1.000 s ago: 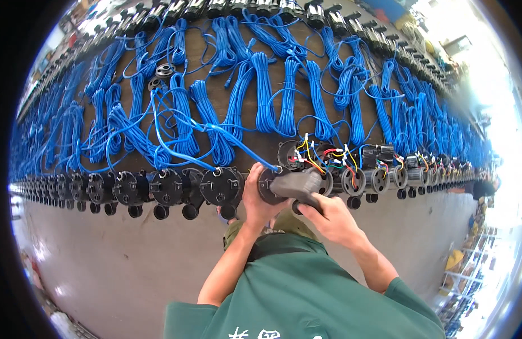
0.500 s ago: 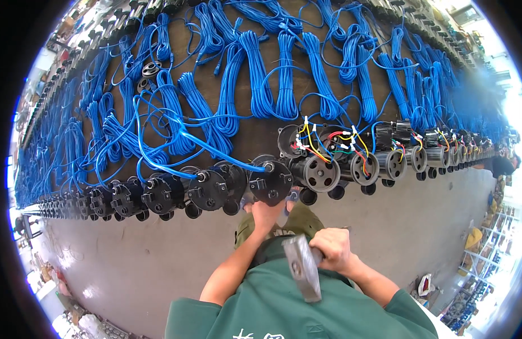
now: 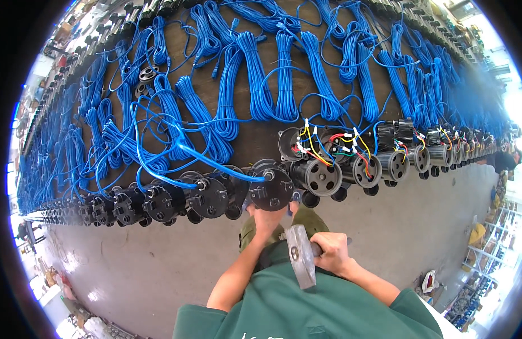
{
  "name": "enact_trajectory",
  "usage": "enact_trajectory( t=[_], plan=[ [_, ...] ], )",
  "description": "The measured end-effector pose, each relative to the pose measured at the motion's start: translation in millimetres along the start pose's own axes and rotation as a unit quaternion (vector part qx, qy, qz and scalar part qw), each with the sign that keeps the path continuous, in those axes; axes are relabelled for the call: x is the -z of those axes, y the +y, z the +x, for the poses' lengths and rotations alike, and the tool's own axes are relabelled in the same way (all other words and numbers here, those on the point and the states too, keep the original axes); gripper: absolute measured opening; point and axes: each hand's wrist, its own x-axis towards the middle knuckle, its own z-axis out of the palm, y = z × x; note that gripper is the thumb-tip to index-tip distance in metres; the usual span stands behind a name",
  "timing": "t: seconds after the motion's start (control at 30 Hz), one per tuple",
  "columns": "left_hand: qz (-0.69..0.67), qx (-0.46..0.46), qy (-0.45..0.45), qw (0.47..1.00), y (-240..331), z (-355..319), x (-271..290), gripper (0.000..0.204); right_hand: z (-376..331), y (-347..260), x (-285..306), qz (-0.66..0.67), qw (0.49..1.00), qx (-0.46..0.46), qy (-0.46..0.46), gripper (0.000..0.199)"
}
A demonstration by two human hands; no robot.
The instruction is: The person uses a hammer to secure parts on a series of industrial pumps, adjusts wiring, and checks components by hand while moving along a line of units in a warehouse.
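My right hand (image 3: 332,252) is closed around the handle of a hammer. The heavy grey hammer head (image 3: 301,257) hangs over my lap, apart from the work. My left hand (image 3: 267,220) reaches up to the lower edge of a black round housing (image 3: 271,192) at the table's front edge; its fingers are hidden behind that housing. A blue cable (image 3: 227,169) enters the housing through a fitting near its top. To the left stands a similar black housing (image 3: 209,200) with a small bracket on its face. On the right is an opened unit (image 3: 317,179) with a slotted round end and loose coloured wires.
Coiled blue cable bundles (image 3: 256,79) cover much of the dark table (image 3: 266,138). Rows of black units line its front edge both ways. Two round metal parts (image 3: 148,73) lie among the coils. Shelving (image 3: 486,254) stands beyond the floor at right.
The hammer has risen slightly toward the table with my right hand. A raised bracket seen earlier on the face of the housing at my left hand no longer shows. My left hand stays beneath it.
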Motion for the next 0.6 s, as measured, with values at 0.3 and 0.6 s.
enact_trajectory(
  t=[0.3,0.6],
  plan=[
    [-0.077,0.149,-0.102,0.981,6,-7,45,0.051,-13,23,2,0.051,0.990,-0.129,0.008,0.017],
    [-0.096,0.095,-0.082,0.987,26,17,33,0.058,-15,39,-4,0.122,0.978,-0.170,0.018,0.023]
  ],
)
